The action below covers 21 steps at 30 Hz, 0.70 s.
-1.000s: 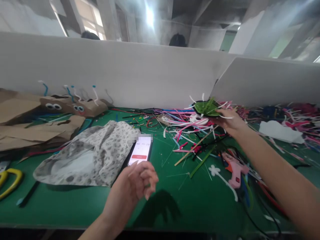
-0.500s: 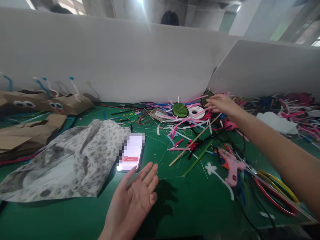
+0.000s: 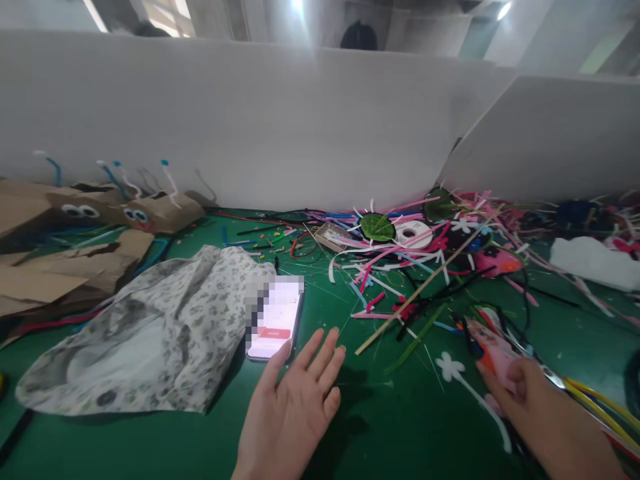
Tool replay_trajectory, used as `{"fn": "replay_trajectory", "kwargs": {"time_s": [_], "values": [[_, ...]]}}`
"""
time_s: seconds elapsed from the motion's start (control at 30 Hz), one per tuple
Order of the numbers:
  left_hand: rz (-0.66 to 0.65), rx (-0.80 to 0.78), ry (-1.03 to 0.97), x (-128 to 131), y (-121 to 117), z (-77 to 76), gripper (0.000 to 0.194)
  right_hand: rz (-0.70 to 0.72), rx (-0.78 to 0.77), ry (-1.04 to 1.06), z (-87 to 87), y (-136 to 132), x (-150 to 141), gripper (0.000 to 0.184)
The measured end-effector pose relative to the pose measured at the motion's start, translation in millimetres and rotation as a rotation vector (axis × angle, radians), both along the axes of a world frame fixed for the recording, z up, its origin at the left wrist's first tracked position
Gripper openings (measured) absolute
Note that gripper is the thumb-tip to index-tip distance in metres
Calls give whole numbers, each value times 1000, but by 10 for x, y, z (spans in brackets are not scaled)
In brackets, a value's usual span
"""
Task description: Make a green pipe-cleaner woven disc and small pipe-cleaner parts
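My left hand point(image 3: 295, 403) is held palm up over the green table, its fingers spread and nothing in it. Just beyond its fingertips lies a phone point(image 3: 277, 317) with a lit screen. On the right, my right hand point(image 3: 543, 403) is wrapped around a pink and orange glue gun point(image 3: 503, 363), covering much of its handle. A white pipe-cleaner flower point(image 3: 450, 366) with a bent stem lies beside that hand. Scissors with yellow handles point(image 3: 595, 397) lie partly behind the same hand.
A patterned cloth bag point(image 3: 165, 327) spreads across the left. Brown paper shapes with googly eyes point(image 3: 135, 217) stand behind it. Pink and white pipe cleaners, a wooden stick point(image 3: 425, 283), a green leaf-like disc point(image 3: 377, 227) and a white spool point(image 3: 414, 234) crowd the back, before a white partition point(image 3: 300, 127).
My right hand has come down from the pipe cleaners at the back and closed on the glue gun. My left hand stays open. The view has shifted slightly.
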<state>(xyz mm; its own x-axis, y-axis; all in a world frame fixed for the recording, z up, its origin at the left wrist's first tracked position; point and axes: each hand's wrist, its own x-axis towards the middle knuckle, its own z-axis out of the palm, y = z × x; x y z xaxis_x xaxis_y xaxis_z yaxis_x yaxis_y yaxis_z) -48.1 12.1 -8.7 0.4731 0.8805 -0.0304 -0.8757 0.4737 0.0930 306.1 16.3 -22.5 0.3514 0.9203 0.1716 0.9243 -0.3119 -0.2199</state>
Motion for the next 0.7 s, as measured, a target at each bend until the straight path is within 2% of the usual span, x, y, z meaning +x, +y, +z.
{"fn": "replay_trajectory", "kwargs": {"time_s": [0.13,0.37,0.5,0.63,0.7], "values": [[-5,-107,18,13,9,23,47,-77,-100,123,14,50,9,40],[1,-238,94,22,29,24,47,-44,-82,217,55,220,-74,32],[-10,-310,127,11,65,47,42,-22,-40,190,200,369,-127,30],[-3,-329,136,18,91,74,41,42,-46,100,330,479,-19,28],[-4,-326,131,26,97,79,41,67,-51,24,376,471,49,32]]}}
